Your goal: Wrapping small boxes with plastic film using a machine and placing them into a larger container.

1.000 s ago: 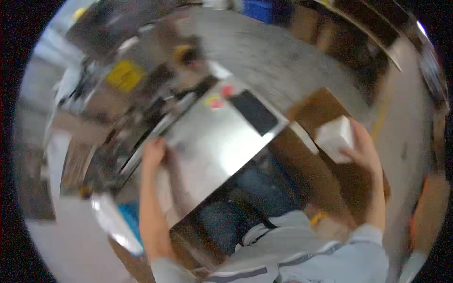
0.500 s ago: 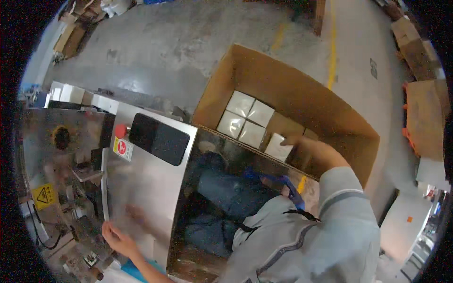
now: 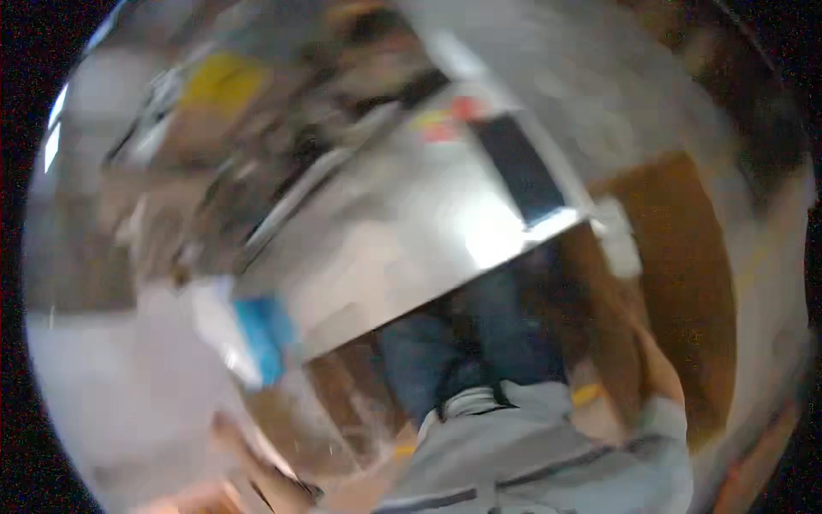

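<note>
Head view: the cardboard carton (image 3: 689, 265) stands at the right of the frame, its long axis running roughly top to bottom, white boxes (image 3: 620, 240) at its upper left. The right hand (image 3: 632, 301) is just below them, and the left hand (image 3: 229, 435) is at lower left, below a blue-and-white pack (image 3: 264, 334); blur hides both hands' finger spread and any hold.

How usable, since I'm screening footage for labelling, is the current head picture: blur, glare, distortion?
Head view: heavy blur smears the right hand, black rectangle and blue item; glare whites out part of the metal top; fisheye rounds the picture, leaving black corners.
</note>
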Motion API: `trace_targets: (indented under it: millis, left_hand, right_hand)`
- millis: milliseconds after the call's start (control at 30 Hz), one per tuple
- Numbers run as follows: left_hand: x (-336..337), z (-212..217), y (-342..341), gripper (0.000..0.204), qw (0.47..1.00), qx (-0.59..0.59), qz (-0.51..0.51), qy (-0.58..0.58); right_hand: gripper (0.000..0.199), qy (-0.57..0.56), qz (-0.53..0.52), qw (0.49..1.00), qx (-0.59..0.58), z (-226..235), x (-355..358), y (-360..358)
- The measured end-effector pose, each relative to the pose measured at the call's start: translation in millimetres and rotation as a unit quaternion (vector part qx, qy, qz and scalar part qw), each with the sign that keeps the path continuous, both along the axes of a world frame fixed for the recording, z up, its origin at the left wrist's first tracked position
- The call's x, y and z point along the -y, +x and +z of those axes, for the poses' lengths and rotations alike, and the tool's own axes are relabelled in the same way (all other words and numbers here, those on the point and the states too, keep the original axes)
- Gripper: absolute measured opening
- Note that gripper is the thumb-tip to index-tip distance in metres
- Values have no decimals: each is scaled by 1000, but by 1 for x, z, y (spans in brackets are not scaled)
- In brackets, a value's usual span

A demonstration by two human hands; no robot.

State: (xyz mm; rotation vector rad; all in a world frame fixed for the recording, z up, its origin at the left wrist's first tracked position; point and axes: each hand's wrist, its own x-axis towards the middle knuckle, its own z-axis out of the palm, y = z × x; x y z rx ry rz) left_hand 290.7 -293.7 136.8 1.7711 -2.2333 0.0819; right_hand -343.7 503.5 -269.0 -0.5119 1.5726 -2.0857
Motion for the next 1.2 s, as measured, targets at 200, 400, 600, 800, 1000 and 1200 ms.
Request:
trace_targets:
  millis: [200,400,600,800,1000,1200]
  left_hand:
    - [53,-7,67,58,994,92,50,-20]
    - [114,13,-125,71,916,-343,-10,208]
    - [122,15,-247,48,873,-402,-95,260]
    - [132,12,-266,45,857,-435,-142,237]
    - [55,5,-238,57,922,-337,-171,84]
    - [31,14,-200,25,906,-402,-131,17]
  right_hand:
    - [46,91,210,973,31,202,255,16]
    - [46,371,142,918,0,224,189,14]
    - [48,596,-32,802,15,168,-37,-8]
    - [57,596,-19,796,-102,166,-48,-20]
    - [53,521,-31,832,-188,193,-16,-18]
    - [51,456,-53,857,-233,240,38,-31]
